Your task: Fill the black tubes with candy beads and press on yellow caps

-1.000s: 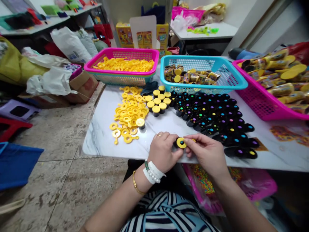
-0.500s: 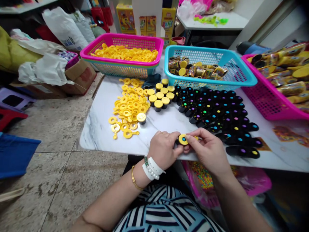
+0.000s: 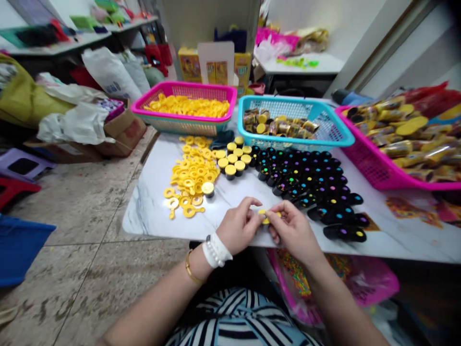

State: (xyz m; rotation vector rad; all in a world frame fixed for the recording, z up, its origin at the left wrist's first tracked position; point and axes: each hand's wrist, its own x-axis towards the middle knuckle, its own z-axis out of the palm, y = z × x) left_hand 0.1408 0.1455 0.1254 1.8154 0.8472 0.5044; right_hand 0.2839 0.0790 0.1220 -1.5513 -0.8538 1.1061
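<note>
Between my two hands, near the table's front edge, is a small yellow plastic ring with a tab [image 3: 264, 216]. My left hand [image 3: 237, 225] pinches its left side with the thumb, and the index finger is lifted and bent. My right hand [image 3: 296, 230] grips the tab side, thumb on top. Fingers cover most of the piece, and whatever lies under it is hidden. Left of my hands lies a heap of loose yellow rings [image 3: 192, 180]. One yellow-capped black cup [image 3: 208, 189] stands beside them, with several more capped cups [image 3: 230, 171] behind.
Rows of black pieces with coloured dots [image 3: 306, 178] cover the table's right side. A pink basket of yellow rings [image 3: 139, 106], a blue basket of printed tubes [image 3: 345, 139] and a larger pink basket [image 3: 382, 175] stand behind. A pink tray of coloured beads [image 3: 385, 283] sits below the table edge.
The view has tilted up, so the scene sits lower. My left index finger has lifted off the yellow ring, and its blue centre, visible before, is now covered by fingers.
</note>
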